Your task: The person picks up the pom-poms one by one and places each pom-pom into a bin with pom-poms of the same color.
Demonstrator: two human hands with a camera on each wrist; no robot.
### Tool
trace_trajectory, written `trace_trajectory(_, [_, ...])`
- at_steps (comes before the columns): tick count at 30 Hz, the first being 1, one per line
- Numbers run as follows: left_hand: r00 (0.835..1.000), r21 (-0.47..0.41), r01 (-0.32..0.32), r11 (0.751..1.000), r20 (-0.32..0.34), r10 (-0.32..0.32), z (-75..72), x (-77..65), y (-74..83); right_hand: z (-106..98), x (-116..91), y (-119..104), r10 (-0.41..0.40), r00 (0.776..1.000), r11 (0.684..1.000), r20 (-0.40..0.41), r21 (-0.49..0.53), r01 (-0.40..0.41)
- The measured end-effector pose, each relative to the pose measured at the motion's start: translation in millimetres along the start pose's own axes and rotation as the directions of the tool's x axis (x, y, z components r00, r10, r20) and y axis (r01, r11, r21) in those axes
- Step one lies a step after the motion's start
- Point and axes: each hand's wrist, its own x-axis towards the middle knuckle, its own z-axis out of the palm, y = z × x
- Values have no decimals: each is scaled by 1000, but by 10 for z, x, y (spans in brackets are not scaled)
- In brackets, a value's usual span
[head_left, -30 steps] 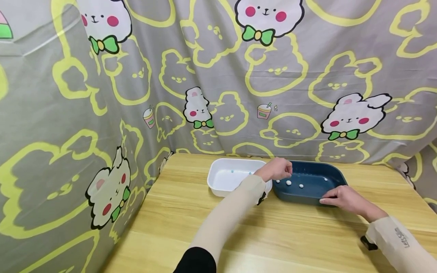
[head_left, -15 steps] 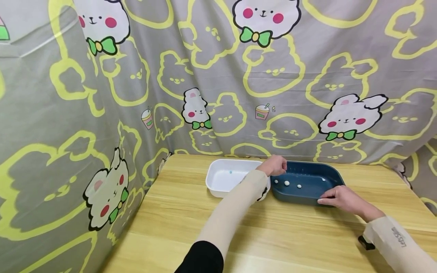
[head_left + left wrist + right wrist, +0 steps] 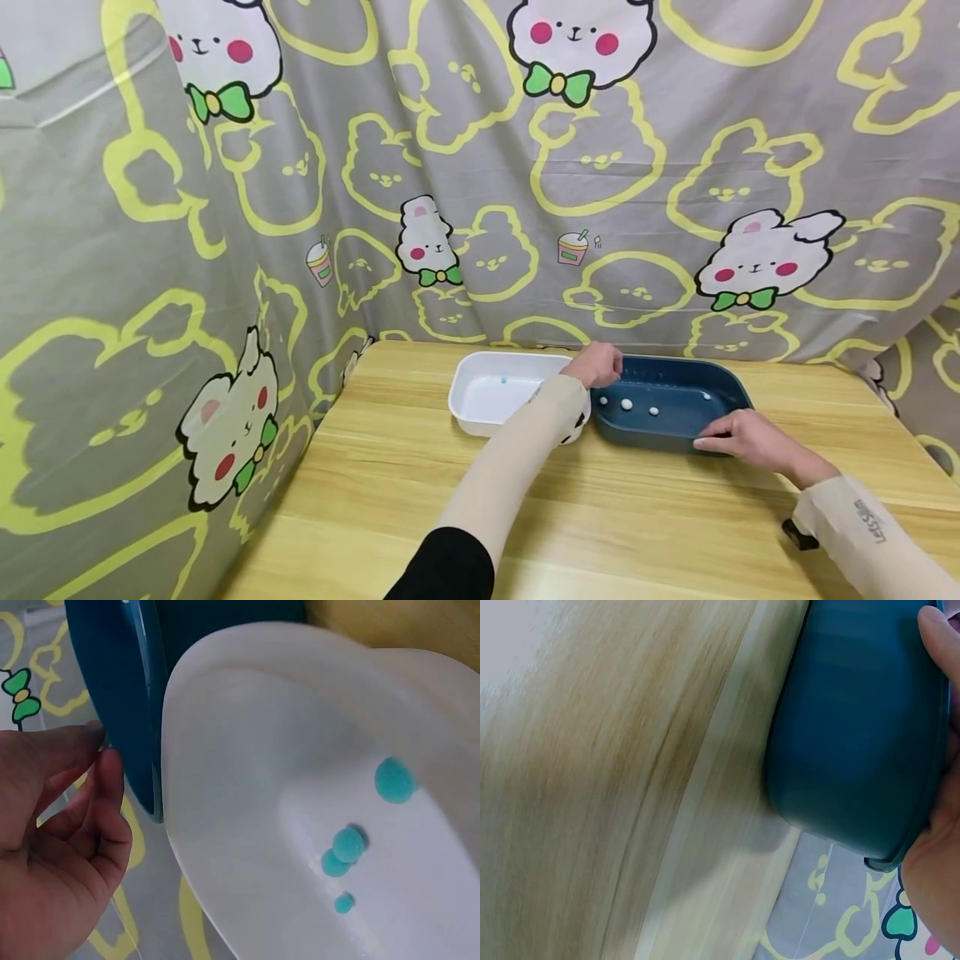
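A dark blue oblong tray (image 3: 645,437) stands beside a smaller white tray (image 3: 472,427) on the table. My left hand (image 3: 596,364) is at the blue tray's back left corner; in the left wrist view its thumb and index fingertip pinch right at the rim. The other fingers curl inward. My right hand (image 3: 753,442) grips the front right corner, its thumb over the rim. Several small white balls (image 3: 627,404) lie inside the blue tray. Several teal balls (image 3: 394,780) of differing sizes lie in the white one, most hidden by my left arm in the head view.
Both trays stand at the back of a wood-grain table (image 3: 390,492), close against a grey patterned curtain (image 3: 510,175). The curtain also runs along the left side. The trays sit side by side, rims nearly meeting.
My left hand has drawn a little left and back, from over the blue tray's inside to its corner. One teal ball is now covered by the arm. My right hand keeps its grip.
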Motion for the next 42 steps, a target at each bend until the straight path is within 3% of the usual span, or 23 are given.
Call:
trace_trajectory(9, [999,-11,22,1000,-34,-22,-16,0,-45,-4,13,-11,5,1000,1000,7,-4,-5])
trace_trajectory(14, [1000,16,-23,1000,-12,23,-143,-139,-57,-14,18,-7,2,1000,1000,7,-11,-2])
trace_trajectory(21, [982,29,-186,982,-35,187,-342,-631,-101,-26,15,13,-27,1000,999,-14,-35,26])
trace_trajectory(28, [949,32,-301,953,-88,302,-307,-1141,-282,-35,14,14,46,999,999,5,-20,-46])
trace_trajectory(36, [963,-61,-263,963,-82,257,-23,-1649,-527,-75,14,-12,111,994,993,23,-48,-110])
trace_trajectory(42, [971,-26,-224,974,-90,221,94,-1946,-644,-64,34,-2,109,994,992,31,-69,-107])
